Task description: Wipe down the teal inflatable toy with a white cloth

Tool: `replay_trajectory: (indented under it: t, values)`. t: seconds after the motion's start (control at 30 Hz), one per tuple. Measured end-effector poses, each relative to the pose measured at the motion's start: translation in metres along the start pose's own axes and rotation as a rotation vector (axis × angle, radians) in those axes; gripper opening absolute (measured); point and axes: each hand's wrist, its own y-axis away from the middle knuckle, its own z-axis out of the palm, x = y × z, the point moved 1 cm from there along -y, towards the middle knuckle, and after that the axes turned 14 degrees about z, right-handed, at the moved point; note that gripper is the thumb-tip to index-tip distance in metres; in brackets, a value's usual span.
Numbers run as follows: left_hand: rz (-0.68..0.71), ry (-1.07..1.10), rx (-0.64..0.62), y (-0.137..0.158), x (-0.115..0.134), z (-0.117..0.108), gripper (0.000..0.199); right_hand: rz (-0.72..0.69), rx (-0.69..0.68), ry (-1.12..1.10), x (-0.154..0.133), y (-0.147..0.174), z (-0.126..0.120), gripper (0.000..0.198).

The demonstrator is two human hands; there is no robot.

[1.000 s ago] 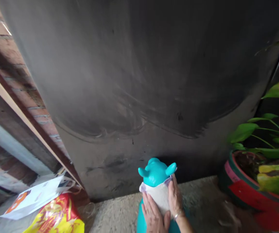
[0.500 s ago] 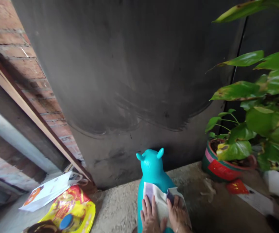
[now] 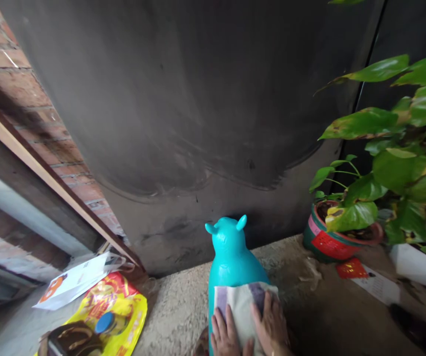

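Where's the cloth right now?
In the head view, bottom centre: the cloth lies on the turquoise toy's back, under the left hand and right hand.

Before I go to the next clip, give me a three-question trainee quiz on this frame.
1. True or false: both hands press a cloth against the teal toy.
2. What lies left of the toy on the ground? A) a yellow bag B) a metal bucket C) a broom
3. Fill in: the red pot with the plant stands to the toy's ____.

Key
1. True: the left hand and right hand lie flat on the cloth, which is draped over the toy's back.
2. A: the yellow bag lies beside a white bag.
3. Right, near the dark wall.
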Motion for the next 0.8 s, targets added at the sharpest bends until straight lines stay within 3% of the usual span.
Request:
replay_trajectory:
  t: [0.17,0.3,0.43,0.57,0.7,0.8]
  values:
    - [-0.097,0.172,-0.166,-0.039,-0.013,0.001,0.069,0.028,-0.084,0.109,-0.037,-0.039,0.014,0.071]
    - [-0.169,0.29,-0.335,-0.058,-0.019,-0.014,0.075,0.074,-0.129,0.151,-0.046,-0.042,0.011,0.068]
    - [-0.111,0.388,-0.492,-0.052,-0.021,-0.045,0.08,0.122,-0.153,0.196,-0.039,-0.012,-0.004,0.066]
    - [-0.019,0.314,-0.602,-0.022,-0.028,-0.07,0.084,0.085,-0.122,0.298,-0.009,0.039,-0.007,0.068]
    - [0.061,0.304,-0.701,0.004,-0.033,-0.071,0.1,0.051,-0.098,0.401,0.02,0.074,-0.006,0.071]
    - [-0.005,0.294,-0.649,0.008,-0.03,-0.06,0.088,-0.064,-0.137,0.378,0.015,0.073,-0.019,0.06]
